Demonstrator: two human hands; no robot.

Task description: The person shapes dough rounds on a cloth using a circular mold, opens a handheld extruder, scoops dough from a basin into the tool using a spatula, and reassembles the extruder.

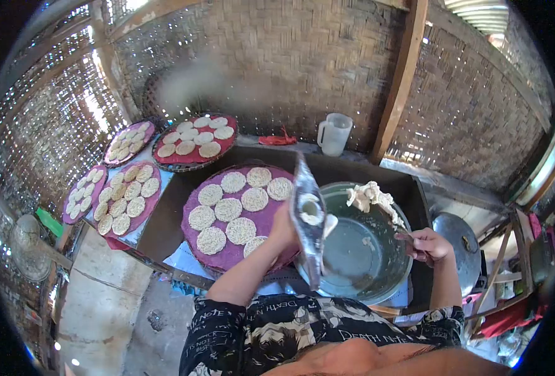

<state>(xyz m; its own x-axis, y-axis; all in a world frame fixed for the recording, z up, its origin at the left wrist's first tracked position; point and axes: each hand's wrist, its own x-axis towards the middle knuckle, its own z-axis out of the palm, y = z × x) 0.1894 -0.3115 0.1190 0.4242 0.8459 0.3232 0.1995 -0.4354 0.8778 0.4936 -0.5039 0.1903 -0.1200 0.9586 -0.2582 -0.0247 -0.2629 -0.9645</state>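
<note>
- Left hand (282,227): we note it closed on the press (308,219), a long grey tool with pointed ends; most of the fingers are hidden behind it.
- Press: we see pale dough in its round cup. It is over the gap between the near tray and the basin, overlapping both in our view.
- Right hand (432,245): we record the fingers wrapped around the handle of a utensil (403,236), at the right side of the basin; its far end meets the pale dough.
- Dough (371,196): we find an uneven lump by the far rim of the basin, trailing down toward the utensil.
- Basin (355,250): wide, round and green-grey, with pale smears and scraps inside.
- Near tray (191,203): purple surface, left of the basin, bearing round discs (228,210) with a stringy texture.
- Red tray (199,155): behind the near tray, also bearing discs; we count three more purple-surfaced trays (104,224) to the left.
- Pitcher (336,135): translucent, upright, beyond the basin against the woven wall (277,56).
- Round lid (456,250): dark, just right of the basin.
</note>
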